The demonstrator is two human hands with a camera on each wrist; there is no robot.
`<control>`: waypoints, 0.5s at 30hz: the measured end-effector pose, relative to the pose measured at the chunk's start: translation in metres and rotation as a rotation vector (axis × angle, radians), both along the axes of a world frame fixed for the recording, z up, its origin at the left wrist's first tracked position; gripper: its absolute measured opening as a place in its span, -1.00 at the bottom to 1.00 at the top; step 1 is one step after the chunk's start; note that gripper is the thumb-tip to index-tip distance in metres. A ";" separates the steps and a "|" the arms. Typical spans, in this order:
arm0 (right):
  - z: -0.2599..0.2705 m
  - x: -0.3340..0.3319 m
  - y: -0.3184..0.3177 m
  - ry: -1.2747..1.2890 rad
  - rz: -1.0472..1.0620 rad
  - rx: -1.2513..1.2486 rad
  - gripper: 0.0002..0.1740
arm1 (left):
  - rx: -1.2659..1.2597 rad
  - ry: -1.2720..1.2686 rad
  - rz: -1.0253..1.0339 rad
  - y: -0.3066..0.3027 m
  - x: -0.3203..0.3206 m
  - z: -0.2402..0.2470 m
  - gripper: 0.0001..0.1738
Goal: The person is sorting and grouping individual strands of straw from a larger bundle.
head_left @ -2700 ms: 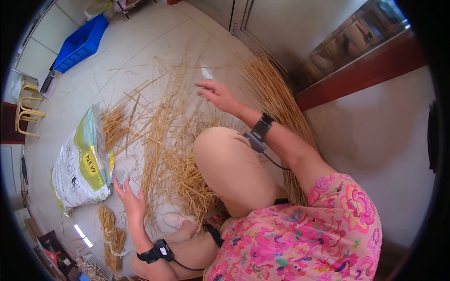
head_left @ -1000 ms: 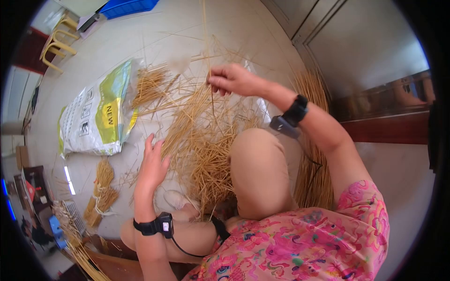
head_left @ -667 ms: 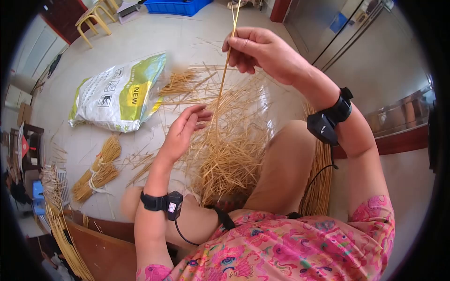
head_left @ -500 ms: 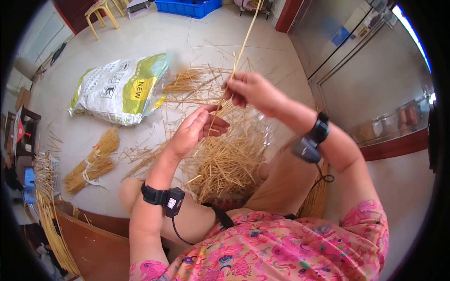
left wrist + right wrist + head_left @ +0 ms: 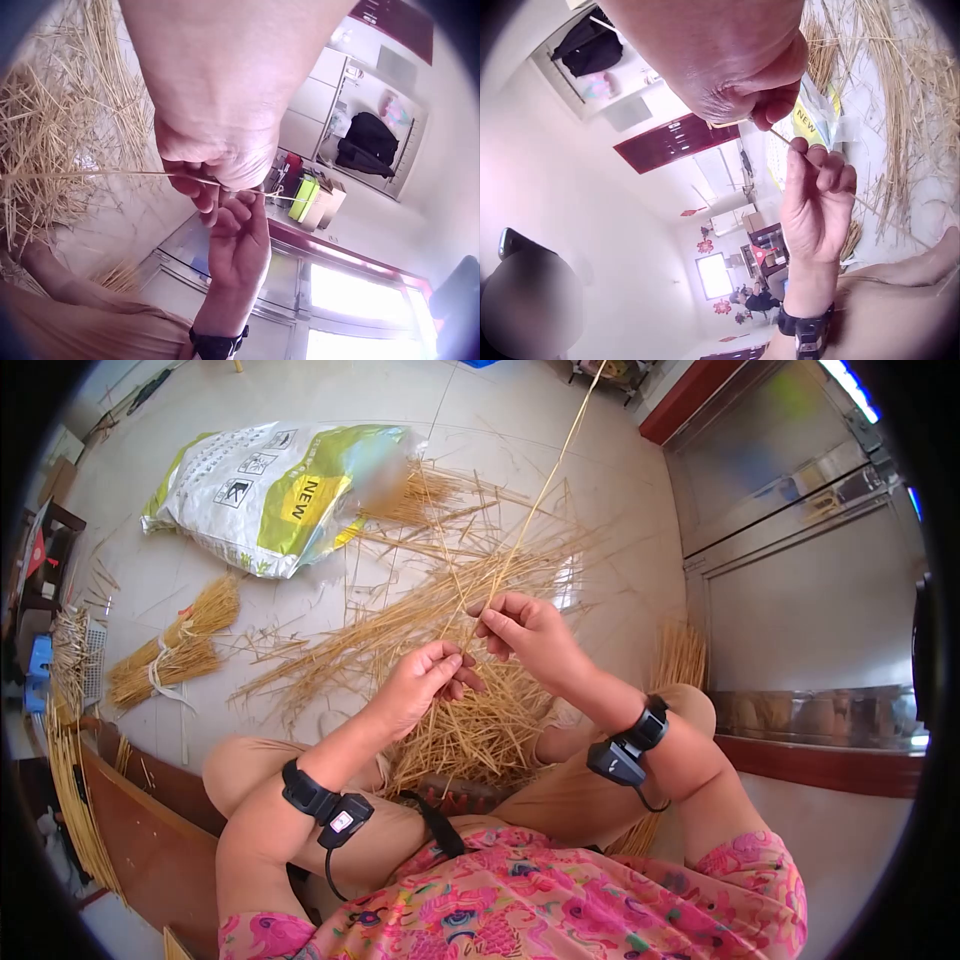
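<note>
A long, thin straw stalk (image 5: 547, 482) slants up and away from my two hands in the head view. My right hand (image 5: 535, 640) pinches it between thumb and forefinger, the other fingers curled. Just below and to the left, my left hand (image 5: 420, 688) pinches the stalk's lower part with thumb and fingertips. The hands are close together, with a short length of stalk between them, as the right wrist view shows beside the left hand (image 5: 817, 214). Beneath them lies a heap of loose, tangled straw (image 5: 480, 735) between the feet.
Longer straw (image 5: 370, 625) is strewn across the tiled floor. A white-and-green bag (image 5: 270, 500) lies at the far left, with a straw bundle (image 5: 425, 495) at its mouth. Tied bundles (image 5: 180, 645) are nearer on the left. A brown board (image 5: 150, 830) stands left; metal doors (image 5: 800, 600) are right.
My right hand, empty at first, took up a straw stalk, raised it, then lowered it toward the left hand. The left hand went from spread fingers to pinching the stalk. The head view shifted.
</note>
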State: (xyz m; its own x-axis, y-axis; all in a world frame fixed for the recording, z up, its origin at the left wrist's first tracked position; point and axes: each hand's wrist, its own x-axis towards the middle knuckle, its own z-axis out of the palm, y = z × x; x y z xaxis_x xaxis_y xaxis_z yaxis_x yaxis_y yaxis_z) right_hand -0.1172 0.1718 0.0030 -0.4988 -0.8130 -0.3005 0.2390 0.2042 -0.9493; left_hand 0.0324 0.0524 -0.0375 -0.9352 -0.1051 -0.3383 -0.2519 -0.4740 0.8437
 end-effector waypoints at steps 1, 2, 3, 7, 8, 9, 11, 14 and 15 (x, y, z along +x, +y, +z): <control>0.001 -0.002 0.000 -0.015 0.007 -0.004 -0.81 | 0.015 -0.007 0.000 0.000 -0.001 0.001 -0.83; 0.003 -0.004 -0.001 -0.029 0.012 -0.010 -0.81 | 0.028 -0.013 -0.002 -0.001 -0.003 0.002 -0.83; 0.005 -0.005 -0.001 -0.021 0.009 -0.016 -0.82 | -0.002 0.007 0.029 0.000 -0.006 0.003 -0.83; 0.010 -0.008 -0.001 0.001 -0.040 -0.049 -0.81 | -0.045 0.032 0.085 0.004 -0.015 0.011 -0.83; 0.011 -0.009 -0.002 0.003 -0.060 -0.061 -0.81 | -0.038 0.025 0.084 0.003 -0.016 0.013 -0.83; 0.013 -0.009 -0.003 -0.013 -0.077 -0.088 -0.81 | 0.015 0.037 0.090 0.004 -0.017 0.013 -0.83; 0.016 -0.012 -0.005 -0.045 -0.109 -0.138 -0.81 | 0.124 0.060 0.106 0.005 -0.020 0.012 -0.83; 0.018 -0.014 -0.004 -0.032 -0.133 -0.144 -0.83 | 0.146 0.057 0.086 0.007 -0.021 0.017 -0.82; 0.018 -0.015 -0.004 -0.017 -0.132 -0.134 -0.83 | 0.156 0.056 0.086 0.008 -0.021 0.018 -0.82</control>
State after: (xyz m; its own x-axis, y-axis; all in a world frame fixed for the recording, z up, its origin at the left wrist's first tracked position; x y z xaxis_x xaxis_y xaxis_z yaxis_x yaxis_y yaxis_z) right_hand -0.1326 0.1682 0.0211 -0.5995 -0.7741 -0.2034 0.2716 0.0422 -0.9615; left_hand 0.0113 0.0607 -0.0198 -0.9428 -0.1356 -0.3044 -0.1599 -0.6175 0.7702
